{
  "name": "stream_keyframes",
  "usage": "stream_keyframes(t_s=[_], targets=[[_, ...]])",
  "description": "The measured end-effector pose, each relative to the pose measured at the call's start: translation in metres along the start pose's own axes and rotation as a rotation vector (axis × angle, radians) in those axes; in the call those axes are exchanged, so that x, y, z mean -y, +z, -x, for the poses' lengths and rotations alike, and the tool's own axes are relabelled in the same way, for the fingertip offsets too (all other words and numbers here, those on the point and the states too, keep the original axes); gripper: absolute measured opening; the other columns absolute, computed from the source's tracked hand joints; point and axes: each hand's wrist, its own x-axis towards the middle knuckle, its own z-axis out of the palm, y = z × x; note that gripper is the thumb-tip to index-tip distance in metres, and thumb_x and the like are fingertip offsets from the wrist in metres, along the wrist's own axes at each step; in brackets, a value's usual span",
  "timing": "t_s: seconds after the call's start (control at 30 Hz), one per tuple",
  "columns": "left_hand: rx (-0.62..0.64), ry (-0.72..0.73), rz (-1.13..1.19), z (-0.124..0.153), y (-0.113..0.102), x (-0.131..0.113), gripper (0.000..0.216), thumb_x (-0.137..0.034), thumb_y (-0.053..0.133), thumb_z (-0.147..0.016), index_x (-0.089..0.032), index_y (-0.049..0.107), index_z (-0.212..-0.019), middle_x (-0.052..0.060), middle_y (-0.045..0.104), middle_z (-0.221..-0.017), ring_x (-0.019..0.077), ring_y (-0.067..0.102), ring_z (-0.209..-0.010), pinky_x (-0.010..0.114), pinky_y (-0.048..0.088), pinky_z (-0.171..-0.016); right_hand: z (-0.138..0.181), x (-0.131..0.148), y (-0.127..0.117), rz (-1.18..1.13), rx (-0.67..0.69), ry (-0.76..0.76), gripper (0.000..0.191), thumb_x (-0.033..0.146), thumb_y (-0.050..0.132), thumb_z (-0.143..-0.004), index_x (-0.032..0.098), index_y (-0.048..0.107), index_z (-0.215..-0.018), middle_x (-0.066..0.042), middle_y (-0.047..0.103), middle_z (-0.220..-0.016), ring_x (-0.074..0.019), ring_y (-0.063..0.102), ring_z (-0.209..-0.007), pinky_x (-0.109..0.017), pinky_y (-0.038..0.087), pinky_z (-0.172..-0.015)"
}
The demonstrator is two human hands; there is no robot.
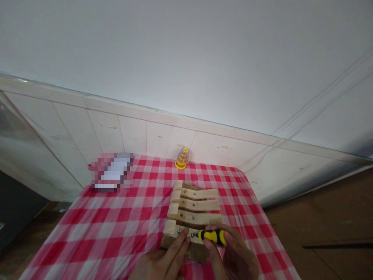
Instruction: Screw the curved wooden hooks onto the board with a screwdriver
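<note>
A small wooden rack [190, 210] made of several pale slats screwed to a side piece lies on the red-and-white checked tablecloth [125, 225]. My right hand [233, 256] is closed round a yellow-and-black screwdriver [212, 236], whose tip points left at a screw in the nearest slat. My left hand [163, 260] rests on the near end of the rack, fingers stretched out beside that screw, steadying the wood.
A clear dome-shaped container with a yellow base [182, 158] stands at the table's far edge. A blurred-out object [112, 177] lies at the far left of the cloth. Pale wooden wall panels rise behind the table; brown floor lies to the right.
</note>
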Motion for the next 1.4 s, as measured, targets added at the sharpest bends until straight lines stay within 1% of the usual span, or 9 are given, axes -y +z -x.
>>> stream_keyframes(t_s=[0.23, 0.37, 0.43, 0.57, 0.67, 0.77, 0.97, 1.13, 1.4], targets=[[-0.001, 0.008, 0.021, 0.003, 0.008, 0.002, 0.051, -0.027, 0.058, -0.103, -0.009, 0.051, -0.15, 0.018, 0.056, -0.153, 0.0115, 0.073, -0.07, 0.021, 0.062, -0.067, -0.002, -0.002, 0.002, -0.002, -0.033, -0.026, 0.074, -0.01, 0.071, -0.083, 0.039, 0.064, -0.138, -0.003, 0.076, -0.114, -0.0199, 0.079, -0.099, -0.035, 0.073, -0.077], [0.042, 0.014, -0.003, 0.004, 0.012, 0.002, 0.056, -0.027, 0.061, -0.101, -0.007, 0.048, -0.151, 0.021, 0.052, -0.155, 0.013, 0.075, -0.072, 0.023, 0.063, -0.069, -0.004, 0.0, 0.002, -0.01, -0.026, -0.022, 0.072, -0.01, 0.069, -0.085, 0.039, 0.064, -0.138, -0.003, 0.077, -0.113, -0.0188, 0.079, -0.097, -0.034, 0.072, -0.077], [0.068, 0.017, -0.004, 0.005, 0.013, 0.001, 0.059, -0.026, 0.062, -0.099, -0.007, 0.047, -0.153, 0.021, 0.05, -0.157, 0.0127, 0.074, -0.07, 0.023, 0.064, -0.07, -0.004, 0.002, 0.003, -0.035, -0.021, -0.018, 0.068, -0.008, 0.066, -0.088, 0.037, 0.063, -0.139, -0.005, 0.076, -0.115, -0.0201, 0.079, -0.1, -0.036, 0.072, -0.079], [0.077, -0.006, 0.022, 0.007, 0.017, 0.0, 0.062, -0.025, 0.067, -0.096, -0.01, 0.047, -0.153, 0.021, 0.049, -0.157, 0.0132, 0.074, -0.068, 0.024, 0.064, -0.065, -0.003, 0.004, 0.007, -0.094, -0.033, 0.003, 0.059, -0.001, 0.063, -0.094, 0.037, 0.063, -0.139, -0.007, 0.076, -0.121, -0.0225, 0.08, -0.103, -0.04, 0.072, -0.081], [0.046, -0.014, 0.048, 0.007, 0.019, -0.001, 0.064, -0.026, 0.07, -0.093, -0.009, 0.049, -0.151, 0.022, 0.052, -0.154, 0.0147, 0.074, -0.066, 0.025, 0.063, -0.06, -0.004, 0.004, 0.009, -0.108, -0.045, 0.02, 0.057, 0.001, 0.067, -0.094, 0.038, 0.064, -0.137, -0.005, 0.079, -0.115, -0.0216, 0.081, -0.099, -0.038, 0.073, -0.078], [0.041, -0.016, 0.051, 0.005, 0.018, -0.001, 0.063, -0.025, 0.069, -0.093, -0.008, 0.05, -0.15, 0.022, 0.052, -0.154, 0.0147, 0.074, -0.066, 0.025, 0.063, -0.06, -0.004, 0.003, 0.008, -0.111, -0.044, 0.016, 0.062, -0.003, 0.068, -0.091, 0.037, 0.064, -0.137, -0.005, 0.079, -0.113, -0.0217, 0.081, -0.098, -0.037, 0.073, -0.076], [0.034, 0.022, 0.005, 0.001, 0.014, 0.0, 0.055, -0.025, 0.063, -0.097, -0.005, 0.052, -0.147, 0.022, 0.054, -0.152, 0.0153, 0.074, -0.065, 0.025, 0.062, -0.056, 0.002, 0.002, 0.006, -0.091, -0.028, 0.01, 0.077, -0.016, 0.063, -0.083, 0.037, 0.061, -0.139, -0.003, 0.077, -0.119, -0.0212, 0.079, -0.104, -0.037, 0.072, -0.081], [0.018, 0.019, 0.01, 0.001, 0.019, 0.0, 0.052, -0.027, 0.058, -0.1, -0.006, 0.053, -0.147, 0.022, 0.052, -0.152, 0.0135, 0.074, -0.064, 0.024, 0.062, -0.059, 0.002, 0.0, 0.005, -0.088, -0.012, 0.013, 0.078, -0.017, 0.064, -0.082, 0.037, 0.061, -0.138, -0.004, 0.076, -0.12, -0.0215, 0.08, -0.103, -0.037, 0.073, -0.078], [0.049, 0.012, 0.052, 0.002, 0.018, 0.0, 0.059, -0.024, 0.066, -0.095, -0.004, 0.051, -0.148, 0.025, 0.05, -0.154, 0.0165, 0.076, -0.068, 0.027, 0.064, -0.06, 0.002, -0.001, 0.005, -0.021, -0.03, -0.01, 0.074, -0.014, 0.068, -0.083, 0.037, 0.061, -0.136, -0.003, 0.076, -0.118, -0.0194, 0.079, -0.1, -0.035, 0.072, -0.08]])
